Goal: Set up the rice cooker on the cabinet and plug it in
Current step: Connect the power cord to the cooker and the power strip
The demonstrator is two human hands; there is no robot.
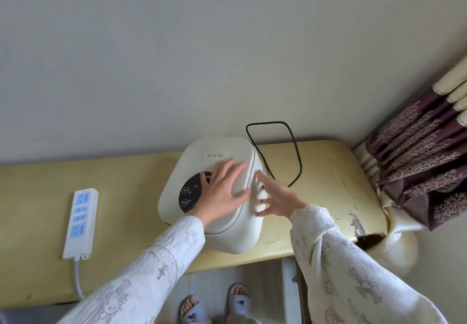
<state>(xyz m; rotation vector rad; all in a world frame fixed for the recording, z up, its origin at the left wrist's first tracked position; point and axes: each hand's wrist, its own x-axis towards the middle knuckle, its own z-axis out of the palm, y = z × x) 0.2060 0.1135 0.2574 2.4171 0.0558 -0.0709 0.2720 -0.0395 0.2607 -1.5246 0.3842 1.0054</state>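
Note:
A cream-white rice cooker (219, 152) with a black oval control panel (192, 192) stands on the yellowish cabinet top (126, 179), close to the wall. My left hand (222, 187) lies flat on its lid, fingers spread, partly covering the panel. My right hand (275, 197) rests open against the cooker's right side. The cooker's black cord (295, 152) loops up against the wall behind and to the right; its plug is hidden. A white power strip (80, 220) with blue sockets lies on the cabinet at the left, nothing plugged into it.
The cabinet's right front corner (364, 232) is chipped and broken. A purple and cream patterned curtain (424, 162) hangs at the right end. The strip's white cable (78, 280) drops over the front edge. My feet in slippers (214, 306) stand on the floor below.

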